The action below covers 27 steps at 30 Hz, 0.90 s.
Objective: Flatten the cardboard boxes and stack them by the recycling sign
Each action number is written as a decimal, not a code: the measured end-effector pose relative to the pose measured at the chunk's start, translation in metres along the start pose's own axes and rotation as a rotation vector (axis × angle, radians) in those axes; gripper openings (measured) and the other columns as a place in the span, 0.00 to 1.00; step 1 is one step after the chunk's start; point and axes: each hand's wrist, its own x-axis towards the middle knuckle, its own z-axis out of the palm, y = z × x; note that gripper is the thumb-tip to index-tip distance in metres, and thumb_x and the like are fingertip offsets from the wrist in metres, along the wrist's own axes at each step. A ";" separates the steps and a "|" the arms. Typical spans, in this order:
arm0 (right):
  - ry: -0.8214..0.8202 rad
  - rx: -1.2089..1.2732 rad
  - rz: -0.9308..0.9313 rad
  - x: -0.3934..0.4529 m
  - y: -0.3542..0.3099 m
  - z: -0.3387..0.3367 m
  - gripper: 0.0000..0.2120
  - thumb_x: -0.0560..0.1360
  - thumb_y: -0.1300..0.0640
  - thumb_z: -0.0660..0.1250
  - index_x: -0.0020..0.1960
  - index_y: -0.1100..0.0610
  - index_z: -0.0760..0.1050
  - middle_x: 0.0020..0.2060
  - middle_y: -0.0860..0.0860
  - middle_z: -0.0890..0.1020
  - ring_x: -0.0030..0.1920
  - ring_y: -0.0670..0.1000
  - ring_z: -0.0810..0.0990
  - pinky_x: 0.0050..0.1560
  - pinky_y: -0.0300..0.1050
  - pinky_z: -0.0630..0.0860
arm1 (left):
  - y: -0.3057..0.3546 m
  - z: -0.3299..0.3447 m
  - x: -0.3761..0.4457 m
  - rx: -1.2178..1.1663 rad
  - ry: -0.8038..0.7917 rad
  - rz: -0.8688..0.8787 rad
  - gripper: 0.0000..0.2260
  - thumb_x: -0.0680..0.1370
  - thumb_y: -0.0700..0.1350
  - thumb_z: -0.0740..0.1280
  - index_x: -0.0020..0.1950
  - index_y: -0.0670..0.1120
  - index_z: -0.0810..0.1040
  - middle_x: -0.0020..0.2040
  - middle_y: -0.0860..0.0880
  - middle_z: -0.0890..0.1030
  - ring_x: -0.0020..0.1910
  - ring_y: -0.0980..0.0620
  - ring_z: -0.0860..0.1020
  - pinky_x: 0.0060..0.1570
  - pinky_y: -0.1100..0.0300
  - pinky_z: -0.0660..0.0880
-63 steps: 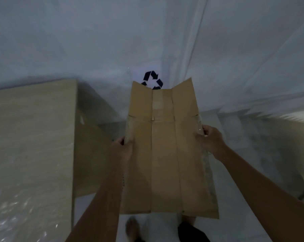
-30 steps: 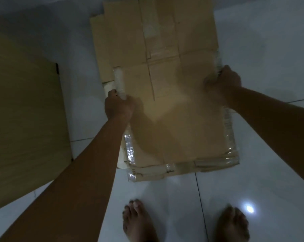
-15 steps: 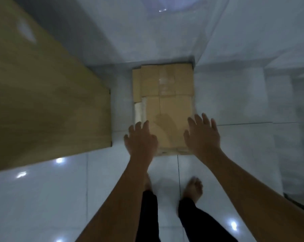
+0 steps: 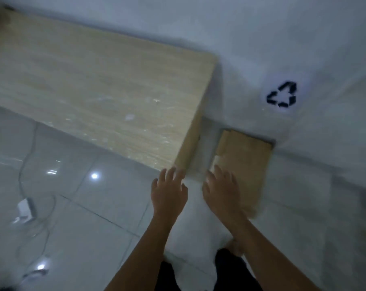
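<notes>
A flattened brown cardboard box (image 4: 244, 162) lies on the white tiled floor against the wall, right below the black recycling sign (image 4: 282, 97). It seems to rest on other flat cardboard, whose edge shows at its left. My left hand (image 4: 169, 192) hovers with spread fingers over the floor left of the cardboard, holding nothing. My right hand (image 4: 221, 191) is spread too, in front of the cardboard's near left part, and grips nothing. Whether it touches the cardboard I cannot tell.
A long light wooden table (image 4: 98, 87) stands left of the cardboard, its corner close to my left hand. A white adapter (image 4: 26, 207) and cables lie on the floor at the left. My legs show at the bottom.
Both hands carried the flattened box to the sign, laid it on the floor and let go. Since then they have stayed spread, and my view has swung left.
</notes>
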 end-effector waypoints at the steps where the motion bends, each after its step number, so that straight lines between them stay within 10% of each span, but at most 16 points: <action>1: 0.022 0.007 -0.017 0.003 -0.025 -0.003 0.23 0.76 0.49 0.54 0.65 0.55 0.77 0.68 0.58 0.75 0.71 0.62 0.70 0.70 0.61 0.67 | -0.023 -0.009 -0.004 -0.031 0.037 -0.036 0.21 0.77 0.50 0.68 0.71 0.54 0.75 0.69 0.51 0.78 0.70 0.46 0.74 0.61 0.47 0.75; 10: 0.088 -0.027 -0.318 0.029 -0.306 -0.031 0.25 0.83 0.47 0.51 0.79 0.51 0.58 0.80 0.54 0.55 0.80 0.57 0.47 0.79 0.59 0.46 | -0.279 -0.117 -0.014 0.030 0.142 -0.350 0.27 0.82 0.58 0.58 0.80 0.58 0.60 0.80 0.52 0.63 0.79 0.47 0.60 0.73 0.44 0.63; 16: 0.203 -0.057 -0.443 0.075 -0.459 -0.071 0.26 0.81 0.44 0.53 0.78 0.48 0.59 0.80 0.53 0.56 0.80 0.58 0.48 0.78 0.60 0.47 | -0.410 -0.208 0.023 -0.020 0.341 -0.457 0.26 0.74 0.57 0.69 0.73 0.56 0.74 0.70 0.50 0.77 0.69 0.45 0.74 0.61 0.43 0.73; 27: 0.323 0.001 -0.480 0.243 -0.717 -0.097 0.29 0.76 0.41 0.52 0.75 0.47 0.68 0.76 0.53 0.66 0.78 0.59 0.59 0.76 0.62 0.56 | -0.638 -0.338 0.171 0.048 0.466 -0.490 0.27 0.81 0.58 0.58 0.80 0.61 0.58 0.79 0.55 0.64 0.77 0.50 0.63 0.71 0.45 0.65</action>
